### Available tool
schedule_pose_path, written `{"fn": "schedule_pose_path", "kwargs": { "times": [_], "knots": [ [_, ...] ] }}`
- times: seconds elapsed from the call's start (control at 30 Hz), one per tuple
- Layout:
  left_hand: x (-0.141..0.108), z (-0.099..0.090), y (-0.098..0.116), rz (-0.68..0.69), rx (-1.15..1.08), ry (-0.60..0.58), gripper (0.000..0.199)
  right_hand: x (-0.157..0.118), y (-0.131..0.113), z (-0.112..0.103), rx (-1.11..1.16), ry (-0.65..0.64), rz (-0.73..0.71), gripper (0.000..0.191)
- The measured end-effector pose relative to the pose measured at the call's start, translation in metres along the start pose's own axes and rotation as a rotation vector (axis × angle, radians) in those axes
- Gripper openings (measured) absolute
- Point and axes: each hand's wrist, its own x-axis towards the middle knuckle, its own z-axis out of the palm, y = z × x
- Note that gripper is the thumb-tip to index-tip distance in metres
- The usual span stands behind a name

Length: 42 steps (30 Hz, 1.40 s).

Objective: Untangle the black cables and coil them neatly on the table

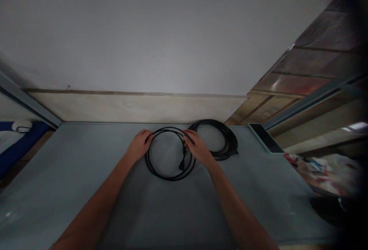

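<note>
A loosely coiled black cable (171, 178) lies on the grey table (94, 158) in front of me. My left hand (140, 144) pinches the upper left of its loop. On the upper right of the same loop, my right hand (197, 145) is closed around the cable. Inside the loop, a black connector (181, 165) hangs from the cable end, just below my right fingers. A second, thicker coil of black cable (230, 140) rests right behind my right hand, near the table's back edge.
A flat dark-faced device with a pale rim (266, 138) lies at the table's right back corner. Behind the table rises a pale wall (143, 43). Metal posts stand at both back corners. Plastic bags (330, 169) are heaped beyond the right edge, and a blue object (28, 142) is beyond the left.
</note>
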Motion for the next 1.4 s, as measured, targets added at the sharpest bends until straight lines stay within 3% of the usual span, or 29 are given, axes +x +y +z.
{"fn": "schedule_pose_path", "kwargs": {
  "times": [0.1,0.2,0.27,0.37,0.47,0.57,0.73,1.0,1.2,1.4],
  "knots": [
    [0.001,0.004,-0.002,0.052,-0.012,0.04,0.034,-0.005,-0.005,0.0,-0.095,0.117,-0.133,0.034],
    [0.002,0.006,-0.011,-0.002,-0.125,0.01,0.037,-0.009,-0.008,0.005,0.069,0.122,0.007,0.041],
    [0.002,0.0,-0.02,-0.086,-0.247,-0.024,0.039,-0.011,-0.009,0.006,0.279,0.041,0.153,0.048],
    [0.002,-0.02,-0.032,-0.19,-0.364,-0.139,0.04,-0.011,-0.006,-0.003,0.488,-0.183,0.273,0.051],
    [0.001,-0.045,-0.034,-0.194,-0.348,-0.287,0.036,-0.009,0.0,-0.021,0.553,-0.404,0.321,0.048],
    [-0.002,-0.064,-0.025,-0.174,-0.335,-0.416,0.034,-0.007,0.008,-0.039,0.565,-0.48,0.354,0.046],
    [-0.008,-0.086,-0.022,-0.212,-0.345,-0.552,0.029,-0.006,0.021,-0.06,0.583,-0.499,0.39,0.04],
    [-0.025,-0.122,-0.056,-0.436,-0.392,-0.568,0.034,-0.006,0.04,-0.083,0.604,-0.423,0.438,0.04],
    [-0.027,-0.117,-0.062,-0.499,-0.411,-0.533,0.036,-0.005,0.036,-0.077,0.593,-0.356,0.419,0.037],
    [-0.027,-0.112,-0.065,-0.539,-0.407,-0.57,0.038,-0.007,0.03,-0.079,0.588,-0.405,0.429,0.038]
  ]
}}
